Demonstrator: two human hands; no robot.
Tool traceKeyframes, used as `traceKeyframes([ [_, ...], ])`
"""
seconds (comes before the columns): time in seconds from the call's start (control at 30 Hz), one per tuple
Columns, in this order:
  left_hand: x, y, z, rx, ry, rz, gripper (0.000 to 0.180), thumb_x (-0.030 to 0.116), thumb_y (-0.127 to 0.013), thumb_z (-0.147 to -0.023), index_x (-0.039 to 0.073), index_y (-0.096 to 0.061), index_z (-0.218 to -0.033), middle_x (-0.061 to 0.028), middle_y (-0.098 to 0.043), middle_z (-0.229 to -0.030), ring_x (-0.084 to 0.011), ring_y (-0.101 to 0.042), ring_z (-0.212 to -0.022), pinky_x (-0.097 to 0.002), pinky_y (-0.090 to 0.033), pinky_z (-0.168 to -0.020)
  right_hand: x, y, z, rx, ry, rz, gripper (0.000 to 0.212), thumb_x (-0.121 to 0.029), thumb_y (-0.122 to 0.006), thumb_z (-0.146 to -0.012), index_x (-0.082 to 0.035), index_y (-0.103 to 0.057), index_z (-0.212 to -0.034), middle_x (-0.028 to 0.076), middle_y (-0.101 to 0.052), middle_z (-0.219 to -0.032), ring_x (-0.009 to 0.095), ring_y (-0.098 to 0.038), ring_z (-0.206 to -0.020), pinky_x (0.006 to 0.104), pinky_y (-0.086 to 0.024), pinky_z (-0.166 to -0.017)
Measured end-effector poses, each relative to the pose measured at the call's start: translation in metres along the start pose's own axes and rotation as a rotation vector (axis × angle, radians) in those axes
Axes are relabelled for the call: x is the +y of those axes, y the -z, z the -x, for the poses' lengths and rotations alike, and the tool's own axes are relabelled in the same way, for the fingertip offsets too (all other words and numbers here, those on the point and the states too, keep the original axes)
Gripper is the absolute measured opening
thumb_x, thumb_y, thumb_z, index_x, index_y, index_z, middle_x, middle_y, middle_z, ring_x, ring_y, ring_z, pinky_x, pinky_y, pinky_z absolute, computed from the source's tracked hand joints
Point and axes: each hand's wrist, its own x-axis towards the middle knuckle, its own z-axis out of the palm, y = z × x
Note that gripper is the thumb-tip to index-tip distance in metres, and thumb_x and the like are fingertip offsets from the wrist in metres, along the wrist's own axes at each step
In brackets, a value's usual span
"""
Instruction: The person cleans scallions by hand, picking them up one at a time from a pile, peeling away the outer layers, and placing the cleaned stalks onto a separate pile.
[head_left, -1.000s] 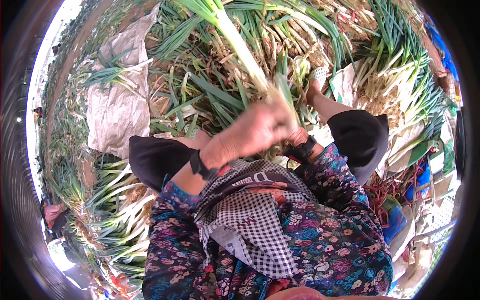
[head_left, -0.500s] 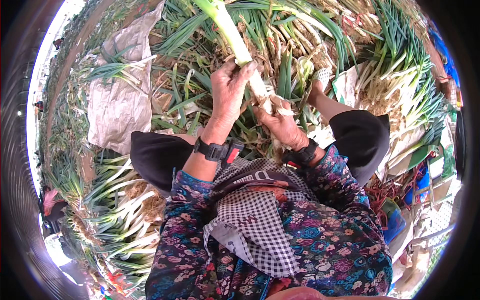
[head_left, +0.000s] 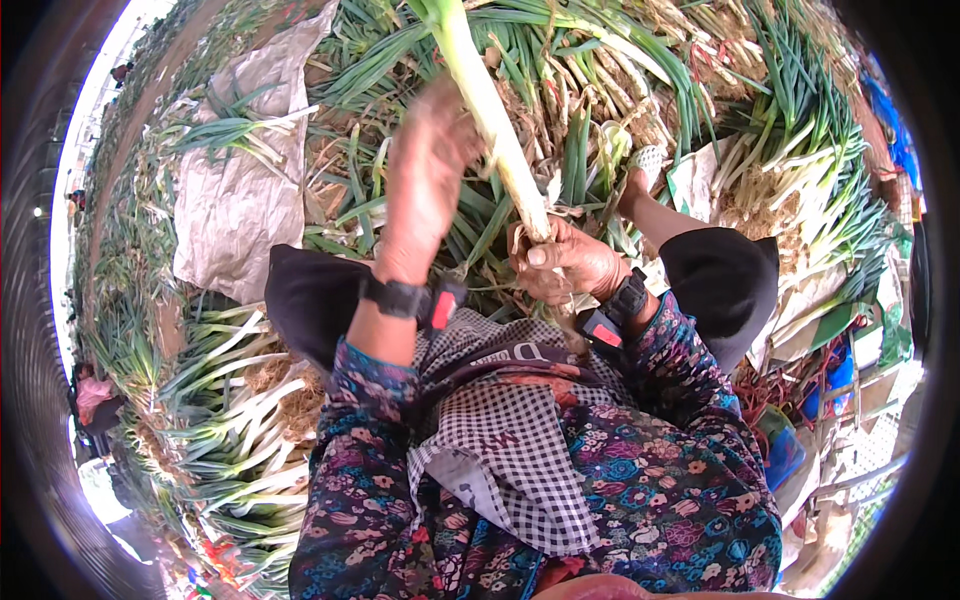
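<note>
A thick leek (head_left: pixel 489 108) slants up and away from my lap, its pale stem low and its green top running out of view at the upper edge. My right hand (head_left: pixel 572 262) is closed around its root end, thumb laid over the front. Just left of the stem is my left hand (head_left: pixel 425 170), smeared by motion, so its fingers cannot be read. Whether it touches the leek cannot be told. Loose leaves and peelings (head_left: pixel 480 240) lie beneath both hands, between my knees.
Soil-covered leeks (head_left: pixel 600 85) are heaped in front of me. Pale-stemmed leeks (head_left: pixel 255 430) lie at my left, more leeks (head_left: pixel 800 165) at my right. A whitish sack (head_left: pixel 235 215) is spread at the upper left with a few leeks (head_left: pixel 245 135) on it. My foot (head_left: pixel 638 180) rests by the heap.
My left hand has come off the stem and swung left, now blurred. My right hand still grips the root end, which sits slightly lower and further right; loose outer skin there is less visible.
</note>
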Motion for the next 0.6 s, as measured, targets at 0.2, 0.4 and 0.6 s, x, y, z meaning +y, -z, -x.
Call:
traceKeyframes([
  [0.2, 0.02, -0.02, -0.033, -0.264, 0.038, -0.028, 0.05, 0.025, -0.062, -0.089, -0.002, -0.046, -0.128, -0.0198, -0.063, -0.114, -0.0282, -0.065, -0.102, -0.0404, -0.051, -0.094, 0.004, -0.016, -0.005, 0.038, -0.133, 0.09, 0.013, -0.003, -0.065, -0.086, -0.002, -0.057, -0.097, 0.0, -0.048, -0.06, 0.007, -0.042, -0.044, 0.021, -0.032, -0.036],
  [0.4, -0.013, -0.007, 0.029, -0.417, 0.357, -0.316, 0.056, 0.018, -0.071, -0.082, -0.001, -0.049, -0.13, -0.0107, -0.061, -0.121, -0.0192, -0.059, -0.111, -0.0327, -0.048, -0.096, -0.017, -0.014, 0.004, 0.074, -0.104, 0.137, 0.012, -0.004, -0.063, -0.088, -0.002, -0.055, -0.096, -0.002, -0.043, -0.057, 0.007, -0.04, -0.045, 0.0227, -0.03, -0.038],
  [0.6, 0.039, -0.001, -0.021, -0.029, -0.203, 0.035, 0.036, 0.014, -0.067, -0.088, 0.004, -0.056, -0.121, -0.0087, -0.065, -0.111, -0.0153, -0.064, -0.096, -0.0315, -0.055, -0.085, -0.01, -0.014, -0.004, -0.004, -0.126, 0.189, 0.025, -0.003, -0.068, -0.082, -0.001, -0.054, -0.103, 0.004, -0.048, -0.064, 0.011, -0.041, -0.047, 0.0258, -0.032, -0.039],
])
